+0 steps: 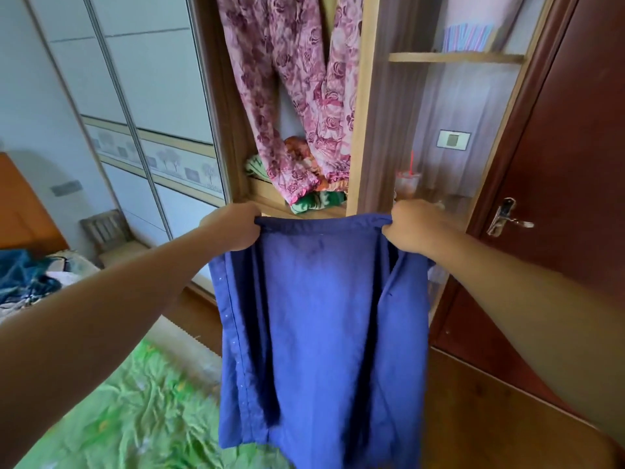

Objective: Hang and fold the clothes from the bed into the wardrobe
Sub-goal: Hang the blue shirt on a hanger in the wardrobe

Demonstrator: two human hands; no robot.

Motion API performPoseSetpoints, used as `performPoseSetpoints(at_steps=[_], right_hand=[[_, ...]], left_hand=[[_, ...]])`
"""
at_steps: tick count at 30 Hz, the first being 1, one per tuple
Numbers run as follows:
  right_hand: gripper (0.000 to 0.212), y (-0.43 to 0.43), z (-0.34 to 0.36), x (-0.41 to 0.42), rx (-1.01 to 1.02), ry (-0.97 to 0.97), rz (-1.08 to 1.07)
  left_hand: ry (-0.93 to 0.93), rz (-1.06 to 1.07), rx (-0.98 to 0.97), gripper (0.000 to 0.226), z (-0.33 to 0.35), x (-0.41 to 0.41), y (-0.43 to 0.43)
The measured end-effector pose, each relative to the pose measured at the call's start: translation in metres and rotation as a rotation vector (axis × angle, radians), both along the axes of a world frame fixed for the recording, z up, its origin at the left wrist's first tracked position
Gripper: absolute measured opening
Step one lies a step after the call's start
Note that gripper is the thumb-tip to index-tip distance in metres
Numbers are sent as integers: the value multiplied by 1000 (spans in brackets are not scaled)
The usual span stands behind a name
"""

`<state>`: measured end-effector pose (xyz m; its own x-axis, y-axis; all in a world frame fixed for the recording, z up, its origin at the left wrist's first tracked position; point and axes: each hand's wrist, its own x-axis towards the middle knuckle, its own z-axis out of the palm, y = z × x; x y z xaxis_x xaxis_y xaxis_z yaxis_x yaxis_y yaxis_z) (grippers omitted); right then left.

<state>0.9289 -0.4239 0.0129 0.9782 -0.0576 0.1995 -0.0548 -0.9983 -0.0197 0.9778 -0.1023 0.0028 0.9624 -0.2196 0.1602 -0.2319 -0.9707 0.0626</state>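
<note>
Both hands, left [233, 228] and right [411, 226], gripped the blue cotton shirt's [314, 333] top corners, so it hung lengthwise straight down, facing the open wooden wardrobe [367, 96].

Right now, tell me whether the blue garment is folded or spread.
Spread: the blue garment hangs full length, left hand and right hand gripping its top corners.

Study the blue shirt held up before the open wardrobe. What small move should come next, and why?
Probably bring the left hand across to the right hand, folding the blue shirt in half. Both hands grip its top corners, it hangs spread flat, and folded clothes already lie on the wardrobe shelf ahead.
</note>
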Motion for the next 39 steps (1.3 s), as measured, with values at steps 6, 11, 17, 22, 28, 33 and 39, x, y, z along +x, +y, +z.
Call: performPoseSetpoints(at_steps=[6, 11, 17, 22, 28, 33, 39], right_hand=[[38, -3, -19, 100, 188, 27, 177], [37, -6, -32, 177, 261, 66, 286], [29, 1, -43, 237, 372, 130, 424], [29, 20, -42, 270, 488, 229, 485], [39, 37, -45, 315, 474, 179, 566], [40, 62, -50, 372, 489, 86, 560], [42, 112, -67, 477, 556, 11, 501]], left_hand=[[0, 101, -20, 15, -10, 62, -10], [16, 225, -24, 17, -16, 105, -23], [41, 372, -69, 17, -20, 134, -32], [51, 474, -159, 22, -25, 152, -31], [127, 470, -257, 42, -28, 186, -21], [79, 408, -274, 48, -28, 244, -3], [16, 333, -240, 41, -26, 365, 39]])
